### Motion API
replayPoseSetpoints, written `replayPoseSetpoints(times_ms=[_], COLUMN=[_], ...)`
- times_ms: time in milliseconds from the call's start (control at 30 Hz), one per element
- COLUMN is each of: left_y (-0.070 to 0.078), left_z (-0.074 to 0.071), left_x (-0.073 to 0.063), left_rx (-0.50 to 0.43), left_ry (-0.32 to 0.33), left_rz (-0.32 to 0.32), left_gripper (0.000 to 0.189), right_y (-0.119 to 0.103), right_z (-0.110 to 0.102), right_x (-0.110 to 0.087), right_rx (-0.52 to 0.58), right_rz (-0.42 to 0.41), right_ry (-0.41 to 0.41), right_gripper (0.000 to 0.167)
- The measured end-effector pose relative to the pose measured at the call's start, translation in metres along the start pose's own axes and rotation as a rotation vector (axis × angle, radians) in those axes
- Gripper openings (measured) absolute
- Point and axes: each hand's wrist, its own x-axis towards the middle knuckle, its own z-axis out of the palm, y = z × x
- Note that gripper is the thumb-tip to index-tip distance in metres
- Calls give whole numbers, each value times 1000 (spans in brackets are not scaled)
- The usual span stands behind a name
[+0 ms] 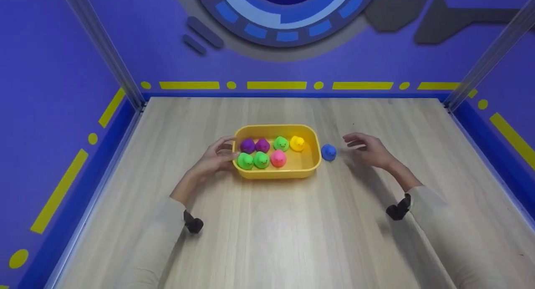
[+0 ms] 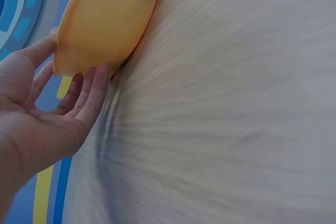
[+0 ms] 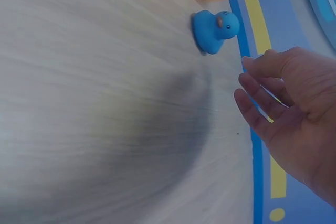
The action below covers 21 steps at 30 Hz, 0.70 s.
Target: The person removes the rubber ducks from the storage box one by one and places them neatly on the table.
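Note:
A yellow plastic tub (image 1: 276, 174) stands on the table with small rubber ducks in it. My left hand (image 1: 215, 158) holds its left end, thumb at the rim and fingertips against the outer wall (image 2: 105, 24). Along the tub's back row are two purple ducks (image 1: 255, 145), a green duck (image 1: 281, 143) and a yellow duck (image 1: 297, 143). Two more green ducks (image 1: 253, 160) and a pink duck (image 1: 278, 158) form the front row. Outside, close to the right end, a blue duck (image 1: 329, 152) sits upright. My right hand (image 1: 370, 150) hovers right of it, fingers loosely bent, holding nothing.
The wooden tabletop (image 1: 276, 230) spreads around the tub. Blue panels with yellow markings (image 1: 276, 85) rise behind it and along both sides, with metal posts (image 1: 489, 55) at the back corners. Black wrist devices (image 1: 193, 223) sit at both cuffs.

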Motion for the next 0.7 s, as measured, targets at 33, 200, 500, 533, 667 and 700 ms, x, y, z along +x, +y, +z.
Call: replayPoseSetpoints(times_ms=[33, 200, 500, 533, 667, 700], left_y=[0, -1, -5, -5, -2, -1], left_z=[0, 1, 1, 1, 2, 2], left_x=[0, 0, -2, -2, -1, 0], left_rx=[-5, -16, -37, -32, -24, -21], left_ry=[-2, 2, -4, -1, 12, 16], left_rz=[0, -1, -3, 0, 10, 13], left_gripper=[59, 58, 61, 61, 59, 59], right_y=[-2, -11, -32, -34, -44, -46], right_z=[-2, -8, 0, 1, 2, 3], right_x=[1, 6, 28, 30, 42, 45], right_rx=[-3, -14, -2, -9, -30, -34], right_rz=[-8, -43, -50, -42, -36, -41], right_ry=[8, 33, -3, -12, -32, -35], right_gripper=[43, 39, 35, 35, 35, 35])
